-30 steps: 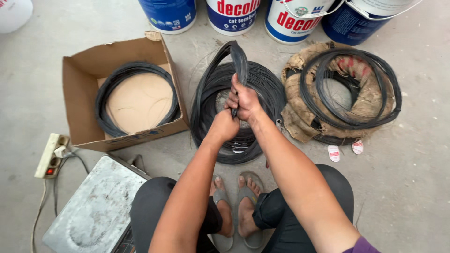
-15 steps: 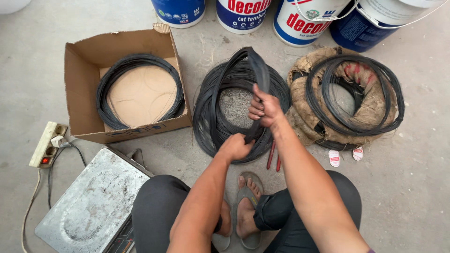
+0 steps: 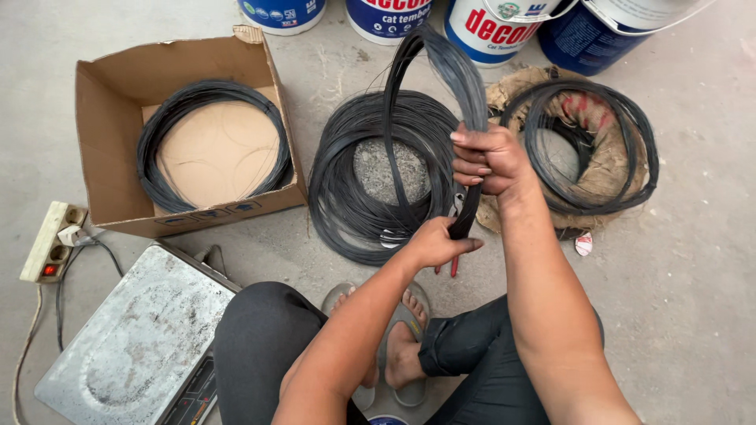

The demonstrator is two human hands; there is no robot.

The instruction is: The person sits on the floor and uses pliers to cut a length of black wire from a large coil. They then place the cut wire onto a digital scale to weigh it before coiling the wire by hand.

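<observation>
A big coil of thin black wire (image 3: 354, 173) lies on the concrete floor in front of my feet. I hold a bundle of its loops (image 3: 441, 63) lifted upright from the coil's right side. My right hand (image 3: 484, 157) grips the bundle partway up. My left hand (image 3: 441, 242) is closed on the bundle's lower end, just below the right hand. Red-handled pliers (image 3: 454, 266) lie on the floor, mostly hidden under my hands.
A cardboard box (image 3: 110, 94) at the left holds a smaller wire coil (image 3: 157, 118). A third coil (image 3: 630, 134) rests on burlap sacking (image 3: 606, 165) at the right. Several paint buckets (image 3: 496, 27) line the far edge. A metal weighing scale (image 3: 134, 346) and a power strip (image 3: 51, 244) lie at the lower left.
My hands have shifted right with the wire bundle and raised it higher above the coil. The right hand now grips above the left, which slid down to the bundle's lower end.
</observation>
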